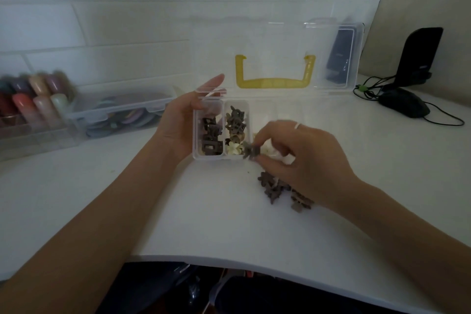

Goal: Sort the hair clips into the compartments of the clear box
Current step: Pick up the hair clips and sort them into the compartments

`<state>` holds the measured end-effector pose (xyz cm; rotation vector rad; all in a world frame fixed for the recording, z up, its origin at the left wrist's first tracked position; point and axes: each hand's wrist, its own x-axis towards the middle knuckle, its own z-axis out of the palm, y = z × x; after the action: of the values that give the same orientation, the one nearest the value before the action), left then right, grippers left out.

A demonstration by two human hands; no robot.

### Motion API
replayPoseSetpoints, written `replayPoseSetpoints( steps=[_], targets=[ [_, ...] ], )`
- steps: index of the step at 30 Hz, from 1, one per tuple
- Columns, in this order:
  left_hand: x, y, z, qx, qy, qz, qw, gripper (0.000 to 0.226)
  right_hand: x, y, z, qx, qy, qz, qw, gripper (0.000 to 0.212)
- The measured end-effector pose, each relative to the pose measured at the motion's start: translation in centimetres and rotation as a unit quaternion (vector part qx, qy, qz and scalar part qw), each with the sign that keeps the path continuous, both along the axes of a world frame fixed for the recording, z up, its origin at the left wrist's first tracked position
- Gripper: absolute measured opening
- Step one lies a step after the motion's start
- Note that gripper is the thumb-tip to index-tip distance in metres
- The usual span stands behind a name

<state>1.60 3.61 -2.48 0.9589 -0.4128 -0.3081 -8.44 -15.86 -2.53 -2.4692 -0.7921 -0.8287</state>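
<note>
The clear box (196, 158) lies open in the middle of the white table, its lid with a yellow handle (274, 83) standing up behind. Its leftmost compartment holds dark square clips (211, 136); the one beside it holds grey-brown clips (235, 120) and a cream flower clip (234, 148). My left hand (182, 122) holds the box's left end, thumb on the rim. My right hand (298, 155) pinches a small grey clip (251, 151) over the box's front edge. A loose pile of brown clips (277, 190) lies on the table under my right wrist.
A clear organiser with coloured items (33, 104) and a clear tray of hair bands (119, 115) stand at the left. A black mouse (404, 104) with its cable and a black stand (420, 56) sit at the back right. The table's front edge (254, 270) curves near me.
</note>
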Motion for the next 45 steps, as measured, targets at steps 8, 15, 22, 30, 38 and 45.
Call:
replayPoseSetpoints(
  steps=[8,15,22,30,38,45],
  targets=[
    [-0.1,-0.1,0.0,0.024,-0.015,0.021,0.999,0.075,1.2,-2.4,1.3,0.168,-0.031,-0.133,0.976,0.014],
    [-0.4,-0.6,-0.2,0.025,0.009,0.022,0.999,0.056,0.0,0.9,0.8,0.036,-0.085,-0.109,0.990,0.007],
    [-0.6,-0.5,0.0,0.035,0.004,0.039,0.999,0.060,0.8,2.5,-0.4,-0.093,-0.066,-0.087,0.990,0.007],
    [-0.7,-0.5,-0.1,0.029,0.014,0.047,0.998,0.053,0.5,-0.1,0.3,0.017,0.009,-0.014,1.000,0.025],
    [-0.6,-0.4,0.0,0.009,0.032,0.056,0.998,0.053,0.2,-2.7,2.2,-0.056,0.123,0.018,0.991,0.022],
    [-0.3,-0.4,0.0,0.023,0.017,0.046,0.998,0.064,-0.1,-1.8,1.9,-0.189,0.166,-0.028,0.967,0.025]
  ],
)
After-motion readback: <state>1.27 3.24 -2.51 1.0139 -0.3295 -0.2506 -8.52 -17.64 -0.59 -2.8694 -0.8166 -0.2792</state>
